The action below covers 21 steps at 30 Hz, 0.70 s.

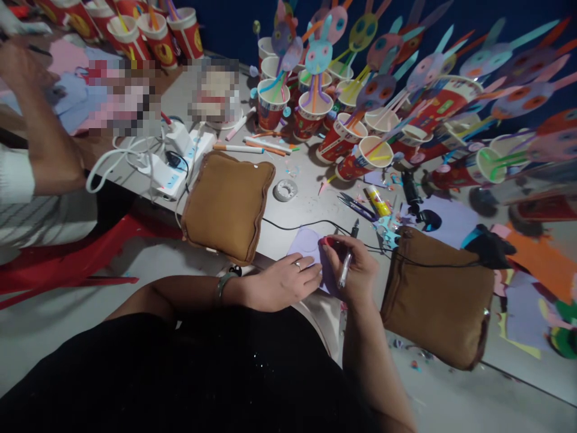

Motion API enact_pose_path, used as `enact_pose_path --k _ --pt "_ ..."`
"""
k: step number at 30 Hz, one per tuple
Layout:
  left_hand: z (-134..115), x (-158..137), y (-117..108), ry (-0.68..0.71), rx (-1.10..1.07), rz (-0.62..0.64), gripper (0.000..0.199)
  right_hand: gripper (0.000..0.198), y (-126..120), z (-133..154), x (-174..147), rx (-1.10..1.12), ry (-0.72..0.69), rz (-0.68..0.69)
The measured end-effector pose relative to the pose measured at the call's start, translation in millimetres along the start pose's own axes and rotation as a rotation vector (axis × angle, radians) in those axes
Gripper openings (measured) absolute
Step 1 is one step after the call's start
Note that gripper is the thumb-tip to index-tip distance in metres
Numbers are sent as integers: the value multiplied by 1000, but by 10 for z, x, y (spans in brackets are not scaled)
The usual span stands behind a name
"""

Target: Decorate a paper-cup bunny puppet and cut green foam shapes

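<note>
My left hand (288, 280) lies flat, fingers stretched out, on the near part of a light purple sheet of paper (295, 245) at the table's front edge. A faint round outline shows on the sheet above those fingers. My right hand (360, 267) is closed over the sheet's right side. Its thumb and forefinger pinch a small red round piece (325, 241), whose kind I cannot make out. A clear-barrelled pen (346, 268) is tucked in the same hand, with its dark end pointing up and away. The hands are a short way apart.
Brown cushions flank me, left (225, 207) and right (437, 297). A roll of tape (285, 190), scissors (356, 206) and a black cable (311, 225) lie beyond my hands. Cups with paper rabbits (313, 111) crowd the back. A power strip (174, 171) and another person's arm (49, 132) are leftward.
</note>
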<state>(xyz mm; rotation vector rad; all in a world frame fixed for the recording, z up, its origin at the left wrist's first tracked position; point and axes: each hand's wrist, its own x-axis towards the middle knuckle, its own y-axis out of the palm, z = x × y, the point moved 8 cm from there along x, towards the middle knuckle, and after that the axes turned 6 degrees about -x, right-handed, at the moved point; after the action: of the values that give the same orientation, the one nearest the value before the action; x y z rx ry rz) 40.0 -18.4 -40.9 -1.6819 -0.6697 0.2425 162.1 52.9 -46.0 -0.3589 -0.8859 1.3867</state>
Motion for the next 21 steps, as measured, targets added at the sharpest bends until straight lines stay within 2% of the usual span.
enact_pose_path --k 4,9,15,21 --pt "6 -3 19 -4 -37 14 32 18 2 15 1 -18 -15 1" --pt "32 21 -69 -5 -100 -41 28 17 -6 34 3 -25 -33 -10" --pt "115 61 -179 -114 -153 -99 26 17 -4 27 6 -22 -16 -2" --pt "150 104 -94 -207 -70 2 32 17 -8 40 1 -11 -32 11"
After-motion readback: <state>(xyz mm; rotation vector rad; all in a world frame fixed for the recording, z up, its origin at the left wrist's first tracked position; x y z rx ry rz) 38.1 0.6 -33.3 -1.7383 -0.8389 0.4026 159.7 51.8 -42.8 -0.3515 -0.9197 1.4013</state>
